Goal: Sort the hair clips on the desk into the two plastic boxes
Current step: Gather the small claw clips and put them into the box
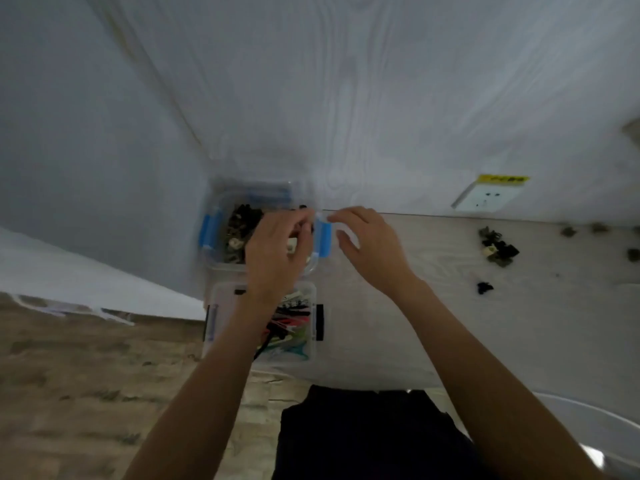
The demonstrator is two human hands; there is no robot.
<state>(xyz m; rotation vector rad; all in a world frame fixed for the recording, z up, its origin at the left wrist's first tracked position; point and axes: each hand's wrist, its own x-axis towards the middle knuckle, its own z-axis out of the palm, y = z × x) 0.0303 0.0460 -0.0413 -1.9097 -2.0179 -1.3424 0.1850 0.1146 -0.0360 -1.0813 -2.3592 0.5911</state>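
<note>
A clear plastic box with blue latches [212, 233] stands at the far left of the desk and holds dark and olive claw clips. My left hand [277, 251] hovers over it with its fingers curled down; whether it holds a clip is hidden. My right hand [370, 247] is beside the box's right blue latch [322, 239], fingers relaxed, fingertips near the rim. Nearer to me stands a second clear box with black latches [221, 306], which holds long coloured clips. A small heap of dark clips [497, 245] lies on the desk to the right, with one black clip [484, 287] apart from it.
The pale desk [433, 323] meets the wall at its far edge. A wall socket [485, 197] sits above the desk on the right. Several more small clips [568, 232] lie along the far right edge. Wooden floor lies to the left, below the desk's left end.
</note>
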